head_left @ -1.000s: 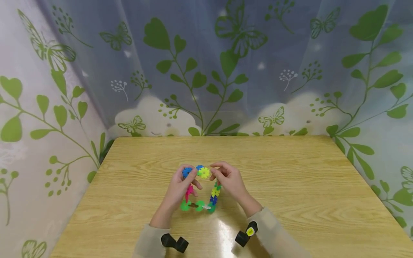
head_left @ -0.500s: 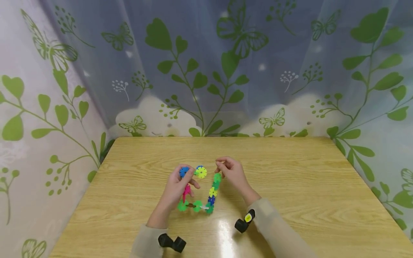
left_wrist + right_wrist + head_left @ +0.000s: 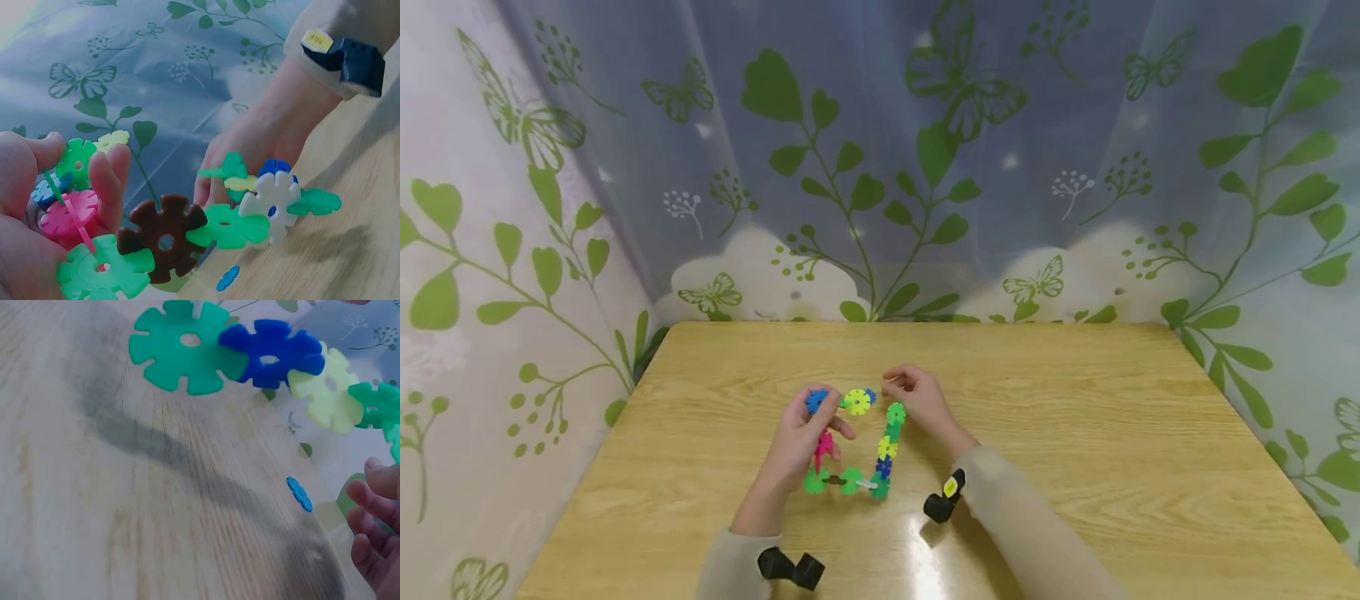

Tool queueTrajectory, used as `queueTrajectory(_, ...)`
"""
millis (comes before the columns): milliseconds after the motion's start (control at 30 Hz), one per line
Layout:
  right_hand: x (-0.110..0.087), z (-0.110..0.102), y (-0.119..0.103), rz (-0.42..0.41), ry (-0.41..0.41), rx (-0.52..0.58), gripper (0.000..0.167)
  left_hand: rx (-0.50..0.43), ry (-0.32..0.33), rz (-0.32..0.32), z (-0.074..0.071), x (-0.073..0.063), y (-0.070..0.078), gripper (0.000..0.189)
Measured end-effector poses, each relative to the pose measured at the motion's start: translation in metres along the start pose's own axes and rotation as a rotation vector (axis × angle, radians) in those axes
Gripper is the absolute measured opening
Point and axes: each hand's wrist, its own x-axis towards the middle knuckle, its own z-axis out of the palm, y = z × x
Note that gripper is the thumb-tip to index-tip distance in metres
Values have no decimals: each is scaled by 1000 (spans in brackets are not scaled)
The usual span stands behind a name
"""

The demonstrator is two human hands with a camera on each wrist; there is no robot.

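Note:
My left hand (image 3: 792, 437) pinches a chain of slotted plastic snowflake discs near its blue disc (image 3: 817, 402). The chain hangs over the table in an unclosed loop, with a yellow disc (image 3: 857, 402) at one end and a green disc (image 3: 896, 412) at the other. A pink disc (image 3: 70, 217), a brown disc (image 3: 164, 240) and a white disc (image 3: 272, 206) show along it in the left wrist view. My right hand (image 3: 923, 406) is beside the green end, fingers loosely bent and holding nothing. One loose blue disc (image 3: 299, 494) lies on the table behind the chain.
The wooden table (image 3: 1075, 433) reaches back to a curtain (image 3: 880, 167) printed with leaves and butterflies. More printed cloth (image 3: 490, 250) hangs at the left side. Black wrist cameras (image 3: 792, 568) are strapped over both sleeves.
My right hand has come away from the chain's green end, lifted a little, then shifted left behind it. The left hand and chain have drifted slightly left.

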Motion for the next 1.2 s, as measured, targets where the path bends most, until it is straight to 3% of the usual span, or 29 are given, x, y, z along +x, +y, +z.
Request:
queueTrajectory(200, 21, 16, 16, -7, -63, -214, 23, 5, 28, -7, -6, -1, 1, 43)
queueTrajectory(433, 26, 22, 18, 6, -170, -415, 33, 10, 34, 20, -9, -3, 2, 37)
queueTrajectory(667, 29, 26, 18, -25, -194, -649, 35, 17, 37, 27, -11, -5, 3, 35)
queueTrajectory(833, 28, 24, 20, 22, -153, -624, 32, 27, 40, 24, -12, -5, 3, 36)
queueTrajectory(1000, 24, 19, 21, 98, -74, -482, 21, 23, 37, 21, -11, -5, 2, 36)
queueTrajectory(1200, 20, 11, 23, 89, 3, -370, 13, 16, -5, 12, -9, -4, 0, 36)
